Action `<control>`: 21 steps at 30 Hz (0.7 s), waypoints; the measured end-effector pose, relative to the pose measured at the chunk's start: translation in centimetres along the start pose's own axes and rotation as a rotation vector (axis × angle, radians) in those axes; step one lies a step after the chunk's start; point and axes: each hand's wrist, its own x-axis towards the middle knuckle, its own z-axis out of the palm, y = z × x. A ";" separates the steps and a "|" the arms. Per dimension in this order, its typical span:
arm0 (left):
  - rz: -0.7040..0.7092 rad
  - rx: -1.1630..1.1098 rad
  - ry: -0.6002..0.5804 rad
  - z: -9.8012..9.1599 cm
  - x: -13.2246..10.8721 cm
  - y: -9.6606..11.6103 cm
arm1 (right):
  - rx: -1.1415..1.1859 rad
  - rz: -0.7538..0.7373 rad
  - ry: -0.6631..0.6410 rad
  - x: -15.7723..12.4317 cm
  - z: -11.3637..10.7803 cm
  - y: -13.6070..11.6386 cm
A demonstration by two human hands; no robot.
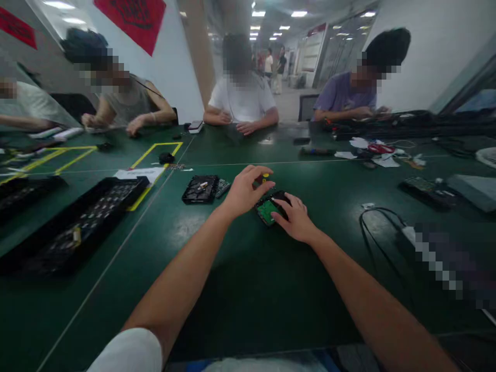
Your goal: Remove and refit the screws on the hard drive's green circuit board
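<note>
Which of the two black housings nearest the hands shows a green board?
The housing touched by the right hand: its green board is exposed. The other housing, farther left, shows a black face.

A circuit board (266, 212) and shared bench (240, 289) (green-topped) suggest an electronics workshop.

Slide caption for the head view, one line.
Right hand on a black-framed green circuit board, left hand close beside it, at a shared green worktable.
</note>
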 end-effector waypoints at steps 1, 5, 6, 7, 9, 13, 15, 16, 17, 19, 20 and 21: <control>-0.003 -0.004 -0.001 0.0 0.0 0.0 | -0.002 -0.001 0.002 0.0 0.1 0.1; -0.013 -0.014 0.005 0.1 0.0 -0.1 | 0.005 -0.004 -0.009 0.1 0.2 0.3; -0.014 -0.016 0.010 0.1 0.0 -0.1 | 0.010 -0.005 -0.017 0.1 0.1 0.3; -0.017 -0.016 0.017 0.1 0.0 -0.1 | 0.016 -0.004 -0.026 0.1 0.0 0.3; -0.030 -0.011 0.039 0.1 0.1 -0.2 | 0.025 0.001 -0.043 0.0 -0.3 0.3; -0.139 -0.082 0.078 0.4 0.1 -0.6 | 0.034 0.006 -0.069 0.0 -0.7 0.2; -0.216 -0.191 0.073 0.7 0.0 -0.9 | 0.033 0.006 -0.070 0.0 -0.6 0.3; -0.239 -0.247 0.070 0.8 0.0 -1.0 | 0.029 0.005 -0.065 0.0 -0.5 0.3; -0.247 -0.293 0.068 0.9 0.0 -1.2 | 0.025 0.005 -0.060 0.0 -0.5 0.4; -0.236 -0.341 0.055 1.1 -0.1 -1.4 | 0.018 0.002 -0.055 0.1 -0.3 0.4; -0.229 -0.357 0.040 1.2 0.0 -1.5 | 0.016 -0.001 -0.054 0.1 -0.3 0.5; -0.225 -0.381 0.019 1.2 0.0 -1.6 | 0.014 -0.003 -0.053 0.1 -0.3 0.5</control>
